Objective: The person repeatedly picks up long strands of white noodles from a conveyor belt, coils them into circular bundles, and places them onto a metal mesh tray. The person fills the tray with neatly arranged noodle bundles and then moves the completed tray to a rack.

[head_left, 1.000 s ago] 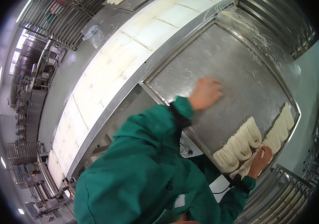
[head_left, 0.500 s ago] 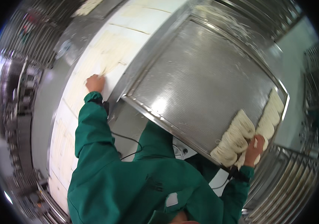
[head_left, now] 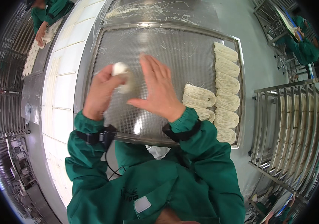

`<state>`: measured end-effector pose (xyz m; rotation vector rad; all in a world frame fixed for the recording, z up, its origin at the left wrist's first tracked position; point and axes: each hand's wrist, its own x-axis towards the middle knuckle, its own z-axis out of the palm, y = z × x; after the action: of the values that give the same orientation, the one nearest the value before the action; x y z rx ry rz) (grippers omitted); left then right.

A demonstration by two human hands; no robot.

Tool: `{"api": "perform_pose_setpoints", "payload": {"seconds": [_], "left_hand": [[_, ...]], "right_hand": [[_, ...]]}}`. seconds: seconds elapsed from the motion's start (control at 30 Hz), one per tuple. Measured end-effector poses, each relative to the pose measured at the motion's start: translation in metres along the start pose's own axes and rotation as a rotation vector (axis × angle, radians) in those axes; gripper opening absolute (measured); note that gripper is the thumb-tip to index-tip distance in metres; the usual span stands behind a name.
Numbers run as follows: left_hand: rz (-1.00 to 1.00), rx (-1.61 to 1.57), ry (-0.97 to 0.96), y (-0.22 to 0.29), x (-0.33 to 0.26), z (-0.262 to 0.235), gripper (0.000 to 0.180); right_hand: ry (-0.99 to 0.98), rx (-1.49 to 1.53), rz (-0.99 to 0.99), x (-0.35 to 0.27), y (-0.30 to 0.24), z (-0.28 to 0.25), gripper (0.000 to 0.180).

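Over the left part of a metal mesh tray (head_left: 189, 41), my left hand (head_left: 99, 93) is closed round a pale bundle of noodles (head_left: 120, 69), which is blurred by motion. My right hand (head_left: 161, 91) is beside it, fingers stretched and thumb spread, holding nothing. Folded noodle bundles (head_left: 227, 80) lie in a column along the tray's right side. A shorter row of noodle bundles (head_left: 199, 96) lies just left of that column, partly hidden by my right sleeve.
Left of the tray runs a white conveyor (head_left: 64, 80) with noodle strands on it. Loose noodle strands (head_left: 137, 9) lie beyond the tray's far rim. At right stands a metal rack (head_left: 264, 123) of trays. Co-workers in green work at far left (head_left: 51, 13) and far right (head_left: 304, 48).
My left hand has come from the conveyor to above the tray with noodles in it. My right hand has left the bundles at the right and opened. The view has turned.
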<state>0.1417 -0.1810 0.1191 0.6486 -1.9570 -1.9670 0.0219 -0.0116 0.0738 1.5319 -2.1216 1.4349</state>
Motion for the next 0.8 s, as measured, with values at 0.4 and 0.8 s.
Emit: {"api": "perform_pose_setpoints", "payload": {"seconds": [0.4, 0.8], "left_hand": [[-0.032, -0.231, -0.076, -0.121, 0.119, 0.097, 0.003], [-0.198, 0.112, -0.448, -0.053, 0.11, 0.196, 0.028]], "right_hand": [[-0.288, -0.661, 0.212, -0.073, 0.202, -0.086, 0.017], [0.047, -0.201, 0.373, -0.1, 0.182, -0.14, 0.037]]}}
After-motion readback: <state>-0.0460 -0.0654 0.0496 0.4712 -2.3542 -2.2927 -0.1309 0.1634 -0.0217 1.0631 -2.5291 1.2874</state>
